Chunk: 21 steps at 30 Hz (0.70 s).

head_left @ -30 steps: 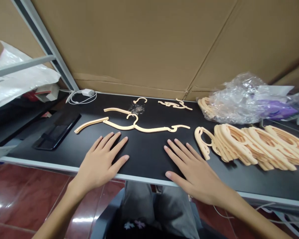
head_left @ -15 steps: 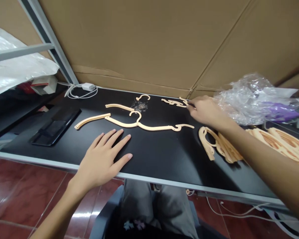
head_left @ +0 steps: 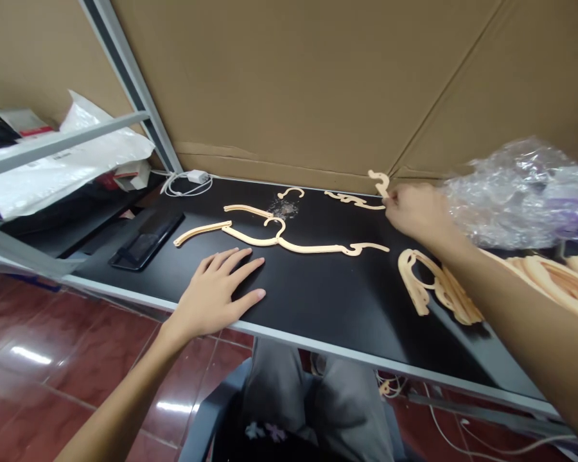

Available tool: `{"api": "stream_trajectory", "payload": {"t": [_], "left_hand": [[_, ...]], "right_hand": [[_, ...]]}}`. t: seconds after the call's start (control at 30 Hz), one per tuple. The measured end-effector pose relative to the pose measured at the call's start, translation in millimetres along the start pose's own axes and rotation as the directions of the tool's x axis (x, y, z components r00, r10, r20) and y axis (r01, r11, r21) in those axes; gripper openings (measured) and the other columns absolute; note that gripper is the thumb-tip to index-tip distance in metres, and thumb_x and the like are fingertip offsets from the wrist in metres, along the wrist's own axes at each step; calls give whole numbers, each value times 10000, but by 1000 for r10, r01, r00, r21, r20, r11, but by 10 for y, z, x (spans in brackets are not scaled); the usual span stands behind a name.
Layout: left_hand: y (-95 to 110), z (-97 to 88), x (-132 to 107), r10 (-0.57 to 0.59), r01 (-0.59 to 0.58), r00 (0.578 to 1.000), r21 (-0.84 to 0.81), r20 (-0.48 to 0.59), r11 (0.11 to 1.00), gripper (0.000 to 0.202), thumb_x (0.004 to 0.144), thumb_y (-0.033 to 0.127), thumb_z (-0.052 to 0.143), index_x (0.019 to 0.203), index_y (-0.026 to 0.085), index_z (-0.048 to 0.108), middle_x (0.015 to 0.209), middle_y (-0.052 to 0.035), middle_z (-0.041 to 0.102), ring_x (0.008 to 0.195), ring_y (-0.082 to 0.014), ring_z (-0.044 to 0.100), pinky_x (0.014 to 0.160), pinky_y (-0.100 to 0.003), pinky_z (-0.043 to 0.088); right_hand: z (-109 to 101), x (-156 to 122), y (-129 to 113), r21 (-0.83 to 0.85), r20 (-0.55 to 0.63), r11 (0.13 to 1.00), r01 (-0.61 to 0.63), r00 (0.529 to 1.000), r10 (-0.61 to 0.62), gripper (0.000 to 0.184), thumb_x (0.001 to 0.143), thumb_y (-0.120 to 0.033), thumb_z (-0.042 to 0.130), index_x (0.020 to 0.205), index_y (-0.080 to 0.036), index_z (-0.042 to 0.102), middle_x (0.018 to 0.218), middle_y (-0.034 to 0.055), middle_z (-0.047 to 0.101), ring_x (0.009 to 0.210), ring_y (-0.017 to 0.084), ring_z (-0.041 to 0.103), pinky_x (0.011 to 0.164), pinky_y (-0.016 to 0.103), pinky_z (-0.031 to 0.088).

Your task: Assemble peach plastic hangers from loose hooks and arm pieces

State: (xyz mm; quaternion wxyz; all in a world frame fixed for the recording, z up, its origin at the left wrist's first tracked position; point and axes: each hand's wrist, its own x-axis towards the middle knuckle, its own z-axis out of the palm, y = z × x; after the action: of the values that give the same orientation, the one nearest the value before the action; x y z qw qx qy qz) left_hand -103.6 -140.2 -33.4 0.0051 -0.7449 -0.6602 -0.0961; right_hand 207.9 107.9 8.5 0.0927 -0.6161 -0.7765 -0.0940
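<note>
My right hand [head_left: 417, 208] reaches to the back right of the black table and pinches a small cream hanger piece [head_left: 379, 182], raised off the surface. Just left of it more curved hanger pieces [head_left: 349, 199] lie on the table. My left hand [head_left: 221, 289] rests flat near the front edge, fingers spread, holding nothing. In front of its fingertips lies a partly joined folding hanger [head_left: 313, 248] with a central hook [head_left: 277, 226]. A loose arm piece [head_left: 248, 209] and a loose hook [head_left: 291, 192] lie behind it.
Folded hangers [head_left: 438, 285] are grouped under my right forearm, with more at the far right. Crumpled clear plastic [head_left: 510, 192] stands behind them. On the left are a black phone [head_left: 147, 240], a white charger cable [head_left: 187, 184] and a metal shelf post [head_left: 139, 90].
My right hand has lifted one hanger piece up from the small group at the back. The view has shifted left. My left hand stays flat on the table.
</note>
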Motion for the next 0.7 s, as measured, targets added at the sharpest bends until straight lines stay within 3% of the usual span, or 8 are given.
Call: {"api": "stream_trajectory", "payload": {"t": [0.07,0.1,0.2,0.3,0.37,0.53,0.63,0.7], "left_hand": [[6,-13,10,-7,7,1000,-9,3,1000,550,988,598,475,1470,339,530,1577,-39,479,1444,-304,433,1167,-534,364],[11,-20,16,-9,9,1000,-13,4,1000,545,986,598,481,1465,342,535,1573,-39,483,1437,-304,438,1157,-536,370],[25,-38,29,-5,6,1000,-28,7,1000,536,983,594,489,1453,344,546,1559,-51,496,1413,-306,457,1134,-543,380],[18,-28,18,-5,4,1000,-56,-14,998,506,995,562,486,1431,320,569,1543,-67,514,1404,-301,468,1132,-546,376],[-7,-5,-5,-2,-4,999,-110,-55,994,473,1000,533,493,1388,286,607,1506,-77,556,1405,-298,475,1143,-539,370],[-8,-1,-13,-29,-51,974,-343,-224,938,386,1008,433,508,1264,197,676,1260,-105,721,1197,-253,649,1083,-438,455],[146,-75,106,-39,-107,955,-464,-293,879,346,998,398,523,1223,196,689,1211,-91,741,1138,-244,677,1038,-393,485],[296,-121,239,-39,-151,953,-578,-302,802,298,1011,375,506,1065,188,731,1103,-69,762,1071,-217,692,1004,-341,500]], "right_hand": [[-56,-155,-130,119,-66,993,17,998,-9,335,957,-311,480,1126,-167,731,1107,168,764,990,301,706,804,395,497],[-81,-259,-222,299,-139,952,63,990,-22,280,928,-317,534,1052,-176,743,1041,133,778,946,274,714,805,373,507],[-160,-649,-561,671,-208,713,203,975,-81,149,839,-310,648,873,-202,744,822,57,770,704,200,689,675,318,522],[-215,-1037,-892,837,-216,470,279,959,-184,115,830,-297,673,817,-205,741,735,28,751,616,164,657,594,284,506],[-199,-1224,-1061,881,-211,374,290,948,-239,93,835,-276,680,810,-209,740,735,18,757,615,154,660,602,280,508],[-34,-1429,-1274,904,-164,343,256,948,-273,60,843,-243,679,834,-221,734,785,10,773,686,161,689,643,287,501],[19,-1472,-1311,907,-124,341,245,933,-338,62,862,-243,669,837,-225,723,786,5,763,700,156,678,652,282,489],[27,-1485,-1320,909,-123,335,248,927,-354,76,869,-237,662,803,-223,695,776,-2,754,684,146,664,644,274,474]]}}
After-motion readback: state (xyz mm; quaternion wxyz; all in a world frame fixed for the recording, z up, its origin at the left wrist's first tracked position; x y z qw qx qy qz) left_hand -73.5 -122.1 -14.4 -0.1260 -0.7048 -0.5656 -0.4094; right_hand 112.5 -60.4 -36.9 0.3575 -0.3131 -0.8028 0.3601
